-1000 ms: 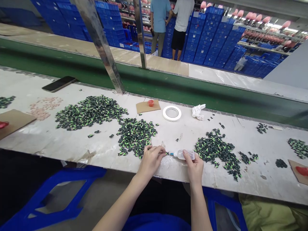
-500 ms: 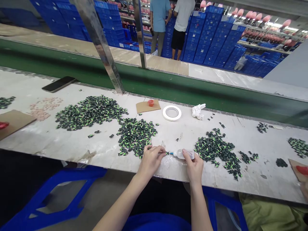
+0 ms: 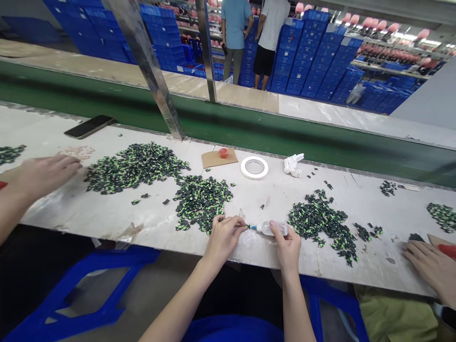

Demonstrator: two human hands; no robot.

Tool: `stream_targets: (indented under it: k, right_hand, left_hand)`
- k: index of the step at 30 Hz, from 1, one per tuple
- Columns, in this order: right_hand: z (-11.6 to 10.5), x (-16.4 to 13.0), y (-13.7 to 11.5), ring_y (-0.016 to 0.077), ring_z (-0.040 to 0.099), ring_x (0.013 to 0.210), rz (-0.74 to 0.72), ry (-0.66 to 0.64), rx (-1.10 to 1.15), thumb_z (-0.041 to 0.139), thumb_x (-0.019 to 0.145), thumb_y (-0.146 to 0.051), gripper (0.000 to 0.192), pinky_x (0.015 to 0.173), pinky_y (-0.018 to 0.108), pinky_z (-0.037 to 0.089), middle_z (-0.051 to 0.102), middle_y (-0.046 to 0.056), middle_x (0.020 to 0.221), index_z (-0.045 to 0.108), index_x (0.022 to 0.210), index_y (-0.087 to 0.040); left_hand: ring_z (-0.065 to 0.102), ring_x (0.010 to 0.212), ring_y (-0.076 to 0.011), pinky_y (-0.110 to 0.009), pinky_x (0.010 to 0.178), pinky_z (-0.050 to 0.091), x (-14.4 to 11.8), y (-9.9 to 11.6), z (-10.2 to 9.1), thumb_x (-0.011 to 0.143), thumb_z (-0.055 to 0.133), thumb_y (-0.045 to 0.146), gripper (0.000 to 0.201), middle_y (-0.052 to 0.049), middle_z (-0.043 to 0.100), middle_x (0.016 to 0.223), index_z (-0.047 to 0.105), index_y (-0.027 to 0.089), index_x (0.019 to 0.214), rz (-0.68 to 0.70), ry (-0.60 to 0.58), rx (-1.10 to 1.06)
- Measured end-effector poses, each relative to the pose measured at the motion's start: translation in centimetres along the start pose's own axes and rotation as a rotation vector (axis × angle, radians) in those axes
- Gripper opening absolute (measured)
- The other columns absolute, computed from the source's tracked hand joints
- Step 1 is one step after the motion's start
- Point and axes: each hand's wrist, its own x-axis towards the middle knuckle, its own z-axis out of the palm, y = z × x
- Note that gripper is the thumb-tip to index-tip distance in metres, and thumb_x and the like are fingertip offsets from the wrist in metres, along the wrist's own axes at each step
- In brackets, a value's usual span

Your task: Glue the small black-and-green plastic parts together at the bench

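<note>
A small dark piece (image 3: 247, 226) sits at the fingertips of the left hand (image 3: 226, 232), poking out a little to their right, over the near part of the pale worktable (image 3: 164, 225). A squeeze bottle (image 3: 272, 229) lies almost level in the right hand (image 3: 288, 243), its body between thumb and fingers, its nozzle (image 3: 253, 227) pointing left at the piece. Whether the tip touches the piece is too small to tell.

The left thumb and forefinger are pinched together on the piece, the other fingers curled in behind. The right thumb presses along the upper side of the bottle, with the fingers wrapped around the far end.

The piece looks dark, its detail lost at this size. The bottle is translucent whitish plastic, its nozzle blue toward the tip.

Just beyond the left hand lies a heap of black-and-green pieces (image 3: 202, 202); another pile (image 3: 318, 221) spreads to the right of the bottle. Farther off are a roll of white tape (image 3: 254, 176) and a crumpled white tissue (image 3: 293, 165). One co-worker's hand (image 3: 50, 173) reaches in at the far left, another's (image 3: 432, 266) rests at the right edge.
</note>
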Motion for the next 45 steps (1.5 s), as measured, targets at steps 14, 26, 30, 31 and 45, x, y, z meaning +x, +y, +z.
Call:
stream_targets:
  k: [14,26,30,31,45]
  right_hand:
    - [-0.9,0.2,1.5,0.0180,0.059,0.062,0.019,0.219,0.228,0.073,0.065,-0.048,0.036,0.057,0.029,0.047,0.066,0.004,0.066,0.067,0.073,-0.013]
    - [0.2,-0.2,1.4,0.0258,0.070,0.090,-0.037,0.133,0.118,0.081,0.058,-0.036,0.045,0.085,0.041,0.051,0.074,0.013,0.093,0.047,0.084,-0.022]
    - [0.2,0.1,1.5,0.0266,0.069,0.088,-0.001,0.140,-0.011,0.083,0.055,-0.040,0.049,0.084,0.042,0.050,0.074,0.010,0.088,0.049,0.085,-0.021]
    - [0.3,0.1,1.5,0.0266,0.069,0.088,0.006,0.136,-0.017,0.083,0.055,-0.040,0.051,0.083,0.042,0.050,0.073,0.010,0.088,0.049,0.087,-0.021]
    - [0.5,-6.0,0.8,0.0180,0.066,0.067,-0.030,-0.030,0.244,0.078,0.067,-0.041,0.031,0.062,0.030,0.056,0.070,0.005,0.077,0.065,0.086,-0.019]
  left_hand:
    - [0.070,0.082,-0.0212,-0.041,0.091,0.038,2.0,0.0,-1.7,0.074,0.068,0.016,0.011,0.001,0.076,0.080,0.064,0.024,0.080,0.015,-0.244,-0.005]
    - [0.068,0.087,-0.0243,-0.033,0.078,0.049,9.8,2.6,1.7,0.070,0.069,0.013,0.013,-0.004,0.076,0.082,0.073,0.023,0.077,0.205,-0.319,0.170]
    - [0.067,0.085,-0.0247,-0.033,0.076,0.049,9.4,2.5,1.7,0.066,0.069,0.008,0.015,-0.004,0.074,0.074,0.071,0.022,0.069,0.204,-0.320,0.157]
    - [0.067,0.085,-0.0249,-0.033,0.076,0.050,9.1,2.4,1.4,0.067,0.068,0.008,0.014,-0.004,0.074,0.074,0.070,0.021,0.069,0.199,-0.314,0.149]
    - [0.066,0.096,-0.0229,-0.034,0.086,0.052,-1.6,2.8,-0.9,0.078,0.067,0.031,0.013,-0.008,0.074,0.093,0.074,0.021,0.076,-0.034,-0.105,-0.590]
